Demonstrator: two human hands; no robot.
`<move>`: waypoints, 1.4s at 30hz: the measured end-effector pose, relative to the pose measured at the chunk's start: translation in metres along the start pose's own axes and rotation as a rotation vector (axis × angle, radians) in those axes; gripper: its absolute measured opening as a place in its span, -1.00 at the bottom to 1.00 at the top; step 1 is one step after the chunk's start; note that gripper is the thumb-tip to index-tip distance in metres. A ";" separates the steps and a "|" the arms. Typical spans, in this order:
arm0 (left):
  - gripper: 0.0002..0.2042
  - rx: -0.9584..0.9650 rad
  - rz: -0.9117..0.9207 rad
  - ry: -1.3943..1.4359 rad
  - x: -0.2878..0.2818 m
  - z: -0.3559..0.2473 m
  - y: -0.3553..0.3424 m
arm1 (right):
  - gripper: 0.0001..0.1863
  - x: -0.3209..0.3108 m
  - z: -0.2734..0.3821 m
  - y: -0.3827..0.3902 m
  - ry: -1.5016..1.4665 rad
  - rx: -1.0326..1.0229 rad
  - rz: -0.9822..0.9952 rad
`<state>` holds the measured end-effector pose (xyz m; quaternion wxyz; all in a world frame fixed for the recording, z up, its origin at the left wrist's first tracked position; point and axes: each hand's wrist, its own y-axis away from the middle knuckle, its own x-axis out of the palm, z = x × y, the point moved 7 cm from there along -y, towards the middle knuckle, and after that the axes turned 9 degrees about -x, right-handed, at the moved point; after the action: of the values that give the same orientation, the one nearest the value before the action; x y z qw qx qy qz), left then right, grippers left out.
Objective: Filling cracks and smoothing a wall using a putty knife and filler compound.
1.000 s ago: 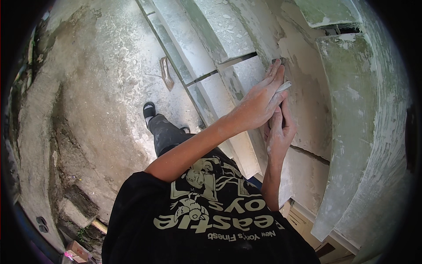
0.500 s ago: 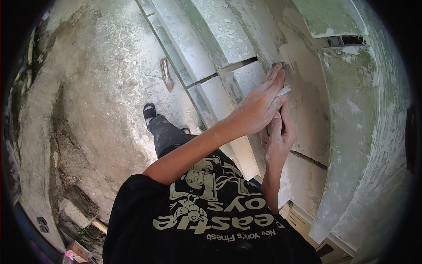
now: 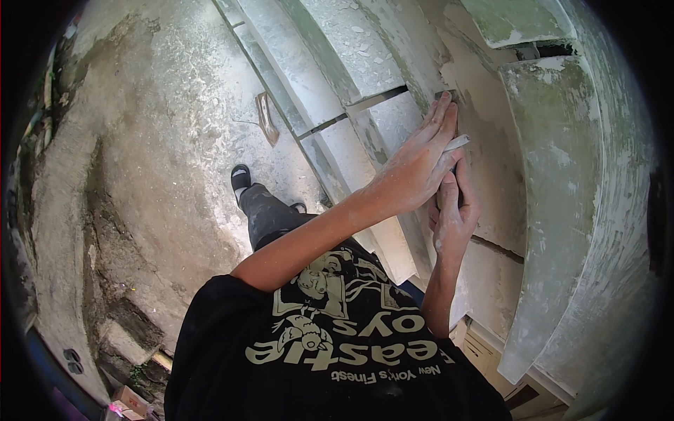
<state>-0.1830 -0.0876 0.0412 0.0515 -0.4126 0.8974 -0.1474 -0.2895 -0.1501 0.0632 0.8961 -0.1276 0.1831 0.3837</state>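
Observation:
My left hand (image 3: 428, 158) reaches diagonally across, its straight fingers pressed together on a dark, block-like tool (image 3: 443, 95), largely hidden under it on a dusty beige surface (image 3: 491, 165). A pale, folded or curled strip (image 3: 459, 142) sticks out by its fingers. Just below, my right hand (image 3: 456, 210) has its fingers curled round the lower part of the same tool, close against my left hand. Both hands are dusted white. The surface has uneven patches and a dark crack near my right wrist.
Greenish, white-streaked panels (image 3: 551, 175) flank the beige surface, with pale stepped slabs (image 3: 309, 70) to the left. A long brown-grey object (image 3: 267, 119) lies on the rough concrete floor (image 3: 154, 175) beside my sandalled foot (image 3: 240, 179). A broken concrete edge and a small cardboard box (image 3: 130, 401) are lower left.
Both hands, still together on the tool, have shifted slightly right. The right-hand panels shifted down in the view half a second ago and are back up now.

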 end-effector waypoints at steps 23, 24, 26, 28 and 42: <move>-0.41 -0.031 0.011 -0.005 -0.004 -0.006 -0.005 | -0.57 0.003 0.017 -0.002 -0.024 0.003 -0.006; -0.41 -0.037 0.002 -0.002 -0.005 -0.007 -0.004 | -0.57 0.003 0.019 -0.002 -0.037 0.009 0.011; -0.41 -0.041 0.006 -0.004 -0.003 -0.006 -0.003 | -0.57 0.001 0.022 0.000 -0.031 0.034 0.015; -0.41 -0.047 0.001 -0.009 -0.003 -0.005 -0.003 | -0.56 0.001 0.023 0.000 -0.028 0.057 0.027; -0.41 0.015 0.031 -0.013 -0.006 -0.003 -0.003 | -0.55 0.005 0.028 0.004 0.055 0.081 -0.002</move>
<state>-0.1771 -0.0842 0.0452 0.0627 -0.3993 0.9022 -0.1505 -0.2826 -0.1336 0.0857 0.8956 -0.1018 0.2230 0.3713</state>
